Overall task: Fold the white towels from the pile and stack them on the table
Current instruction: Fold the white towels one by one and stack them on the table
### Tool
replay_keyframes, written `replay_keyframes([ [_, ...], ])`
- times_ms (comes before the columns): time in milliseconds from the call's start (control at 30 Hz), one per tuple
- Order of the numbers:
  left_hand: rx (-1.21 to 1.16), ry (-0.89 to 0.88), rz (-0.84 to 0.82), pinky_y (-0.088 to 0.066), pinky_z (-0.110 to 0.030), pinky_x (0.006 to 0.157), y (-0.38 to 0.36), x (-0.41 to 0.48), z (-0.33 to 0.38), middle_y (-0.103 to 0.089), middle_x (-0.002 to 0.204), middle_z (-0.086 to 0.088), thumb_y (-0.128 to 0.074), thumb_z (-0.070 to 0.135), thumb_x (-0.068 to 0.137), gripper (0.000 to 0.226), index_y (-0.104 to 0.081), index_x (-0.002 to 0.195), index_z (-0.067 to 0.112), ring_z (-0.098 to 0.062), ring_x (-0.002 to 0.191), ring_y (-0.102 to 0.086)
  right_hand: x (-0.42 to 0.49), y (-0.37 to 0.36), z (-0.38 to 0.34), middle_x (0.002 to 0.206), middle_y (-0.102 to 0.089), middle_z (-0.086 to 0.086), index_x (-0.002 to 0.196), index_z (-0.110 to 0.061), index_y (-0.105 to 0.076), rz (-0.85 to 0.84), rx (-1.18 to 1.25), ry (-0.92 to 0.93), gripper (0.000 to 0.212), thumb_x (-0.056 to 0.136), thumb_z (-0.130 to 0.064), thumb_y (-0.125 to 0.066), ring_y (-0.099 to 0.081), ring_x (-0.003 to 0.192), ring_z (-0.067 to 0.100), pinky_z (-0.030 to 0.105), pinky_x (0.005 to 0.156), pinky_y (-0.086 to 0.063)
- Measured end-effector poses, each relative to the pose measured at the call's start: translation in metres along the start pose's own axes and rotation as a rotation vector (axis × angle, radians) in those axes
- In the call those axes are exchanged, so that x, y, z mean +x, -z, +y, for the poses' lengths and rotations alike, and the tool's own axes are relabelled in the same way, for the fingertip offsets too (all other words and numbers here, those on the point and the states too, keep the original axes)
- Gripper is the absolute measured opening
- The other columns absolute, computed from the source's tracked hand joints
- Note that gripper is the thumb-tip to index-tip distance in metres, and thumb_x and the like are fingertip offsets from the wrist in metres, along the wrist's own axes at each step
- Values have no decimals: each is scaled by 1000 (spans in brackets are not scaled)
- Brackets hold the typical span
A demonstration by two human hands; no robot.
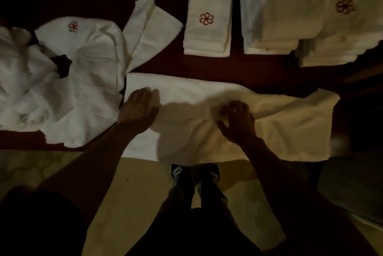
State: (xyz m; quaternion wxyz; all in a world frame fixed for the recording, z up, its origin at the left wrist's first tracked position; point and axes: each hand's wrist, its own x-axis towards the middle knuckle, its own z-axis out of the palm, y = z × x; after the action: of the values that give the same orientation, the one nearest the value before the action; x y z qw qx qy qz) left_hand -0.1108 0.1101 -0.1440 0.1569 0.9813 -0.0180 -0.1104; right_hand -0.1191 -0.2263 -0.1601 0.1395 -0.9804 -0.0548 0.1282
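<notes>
A white towel [228, 137] lies spread lengthwise along the near edge of the dark red table [207, 65], its front hem hanging over that edge.

The left hand [137, 108] rests flat on the towel's left end, fingers straight and together. The right hand [237, 123] sits at the towel's middle, fingers curled over a raised ridge of cloth and thumb spread wide, so it is gripping the fold.

The unfolded pile [51, 90] fills the table's left end, touching the spread towel. At the far edge there is a small folded stack [207, 28] with a red emblem on top. Two taller stacks [277, 17] stand at the far right corner, side by side.

Dark shoes [194, 173] stand on pale floor [132, 183], just below the near edge.
</notes>
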Motion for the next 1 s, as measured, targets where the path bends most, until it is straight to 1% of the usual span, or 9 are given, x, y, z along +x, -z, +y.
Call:
replay_keyframes([
  [67,-54,13,-62,-35,-53,112,-4,4,-2,-33,155,-15,-38,63,87,78,-37,148,15,-36,144,-29,9,0,2,137,-46,10,120,-21,-59,8,10,1,44,85,-46,-69,-36,135,36,58,96,-46],
  [133,-49,19,-87,-31,-57,114,-9,7,-4,-22,161,-12,-40,65,87,78,-31,150,20,-33,149,-18,16,-2,6,137,-47,10,119,-20,-59,10,8,16,44,85,-46,-68,-37,135,37,58,97,-47],
  [267,-29,67,-86,-24,-60,116,-13,17,-6,-10,165,-8,-50,57,95,72,-24,153,23,-29,152,-6,28,-2,10,140,-47,11,123,-19,-57,18,-1,50,46,86,-44,-69,-38,136,35,58,101,-45],
  [433,94,86,6,-37,-60,105,-6,29,20,-32,150,-16,-55,46,88,68,-36,143,11,-37,139,-30,36,7,8,143,-49,9,126,-18,-58,8,-7,57,45,89,-43,-67,-40,137,31,54,106,-43],
  [533,63,96,81,-38,-58,104,-7,38,42,-40,146,-21,-57,36,90,63,-39,140,3,-42,135,-35,25,19,12,135,-58,11,123,-13,-63,87,33,74,45,88,-40,-69,-49,130,30,49,106,-46],
  [633,60,19,112,-37,-58,106,-7,47,72,-41,147,-23,-57,32,92,59,-43,141,1,-44,137,-36,11,36,30,130,-61,14,122,-9,-64,189,59,27,42,86,-30,-74,-54,126,32,48,99,-51],
  [733,66,-52,60,-35,-56,108,-10,58,107,-37,152,-21,-56,31,94,59,-42,145,4,-41,141,-33,-2,54,59,129,-62,16,121,-7,-64,232,76,-35,43,83,-24,-77,-55,124,35,48,95,-53],
  [833,44,-127,6,-34,-52,111,-16,69,155,-34,156,-16,-54,34,96,59,-40,148,9,-37,143,-30,-13,69,92,136,-58,14,127,-9,-61,216,57,-150,49,83,-22,-77,-49,131,34,52,98,-51],
  [1000,25,-304,-37,-42,-51,105,-40,82,237,-46,148,-15,-56,32,96,52,-49,142,9,-34,137,-41,-26,88,154,149,-45,9,139,-16,-52,201,64,-326,58,87,-29,-74,-37,140,29,49,105,-46],
])
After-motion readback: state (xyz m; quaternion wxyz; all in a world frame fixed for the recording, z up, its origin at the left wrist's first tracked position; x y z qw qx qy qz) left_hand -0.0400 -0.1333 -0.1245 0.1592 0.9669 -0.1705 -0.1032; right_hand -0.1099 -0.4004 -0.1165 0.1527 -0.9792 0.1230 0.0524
